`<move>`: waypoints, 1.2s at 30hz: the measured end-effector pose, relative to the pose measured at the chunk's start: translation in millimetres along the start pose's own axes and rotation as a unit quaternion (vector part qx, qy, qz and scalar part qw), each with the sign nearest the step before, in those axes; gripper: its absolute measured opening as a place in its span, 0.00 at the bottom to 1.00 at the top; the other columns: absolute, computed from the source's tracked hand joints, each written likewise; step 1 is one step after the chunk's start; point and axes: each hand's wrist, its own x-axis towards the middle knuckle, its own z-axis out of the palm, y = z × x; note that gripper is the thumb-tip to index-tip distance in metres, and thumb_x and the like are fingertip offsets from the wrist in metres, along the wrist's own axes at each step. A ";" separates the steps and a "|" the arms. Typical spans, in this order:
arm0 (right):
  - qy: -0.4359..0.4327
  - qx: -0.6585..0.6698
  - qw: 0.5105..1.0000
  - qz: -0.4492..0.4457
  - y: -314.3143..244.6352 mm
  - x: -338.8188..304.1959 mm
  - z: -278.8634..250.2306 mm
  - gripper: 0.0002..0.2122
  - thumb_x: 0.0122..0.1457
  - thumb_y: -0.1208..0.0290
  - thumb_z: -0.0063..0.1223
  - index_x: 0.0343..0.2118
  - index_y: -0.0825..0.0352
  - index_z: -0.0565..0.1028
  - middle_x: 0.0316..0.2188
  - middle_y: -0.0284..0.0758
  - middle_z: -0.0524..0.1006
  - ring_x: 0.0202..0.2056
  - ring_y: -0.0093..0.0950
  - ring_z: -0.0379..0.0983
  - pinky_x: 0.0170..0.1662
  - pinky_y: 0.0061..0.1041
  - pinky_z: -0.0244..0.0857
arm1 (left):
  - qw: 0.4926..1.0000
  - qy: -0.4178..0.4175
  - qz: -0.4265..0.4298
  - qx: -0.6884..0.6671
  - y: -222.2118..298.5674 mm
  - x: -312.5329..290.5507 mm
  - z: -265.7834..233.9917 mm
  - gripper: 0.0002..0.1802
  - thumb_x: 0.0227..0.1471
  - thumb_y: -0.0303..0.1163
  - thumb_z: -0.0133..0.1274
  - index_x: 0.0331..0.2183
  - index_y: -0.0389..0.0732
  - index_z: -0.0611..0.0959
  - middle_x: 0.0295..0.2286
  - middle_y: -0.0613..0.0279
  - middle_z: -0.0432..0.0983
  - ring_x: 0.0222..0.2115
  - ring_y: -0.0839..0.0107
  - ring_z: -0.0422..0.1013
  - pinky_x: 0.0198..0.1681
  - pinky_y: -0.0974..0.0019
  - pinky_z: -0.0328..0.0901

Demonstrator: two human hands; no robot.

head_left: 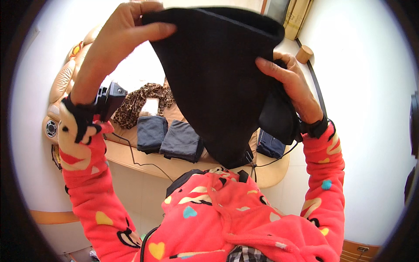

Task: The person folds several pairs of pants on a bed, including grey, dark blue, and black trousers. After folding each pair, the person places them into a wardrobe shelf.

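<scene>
A black cloth garment (214,74), perhaps trousers, hangs spread out in front of me, held up by both hands. Its wide band opening is at the top. My left hand (137,28) pinches the top left corner, thumb on the near face. Lower down the opposite edge, my right hand (290,78) grips the cloth, with the thumb in front and the other fingers mostly hidden behind. A loose fold of black cloth droops below my right hand. What kind of garment it is, I cannot fully make out.
On the tan bed (152,168) beyond lie a folded blue-grey garment (151,133), a folded grey garment (181,139), a folded navy garment (269,144) and a crumpled leopard-print cloth (135,102). A thin black cable (135,159) trails over the bed's edge. White walls flank both sides.
</scene>
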 end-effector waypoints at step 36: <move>-0.200 -0.214 0.947 -0.133 6.0 -38.3 54.0 0.30 0.48 0.78 0.50 0.58 0.67 0.63 0.23 0.45 0.76 0.27 0.44 0.75 0.32 0.32 0.68 | 0.821 -0.230 -0.312 -0.419 -21.5 -8.2 70.9 0.36 0.53 0.63 0.47 0.35 0.33 0.80 0.29 0.55 0.79 0.26 0.69 0.78 0.28 0.68 0.74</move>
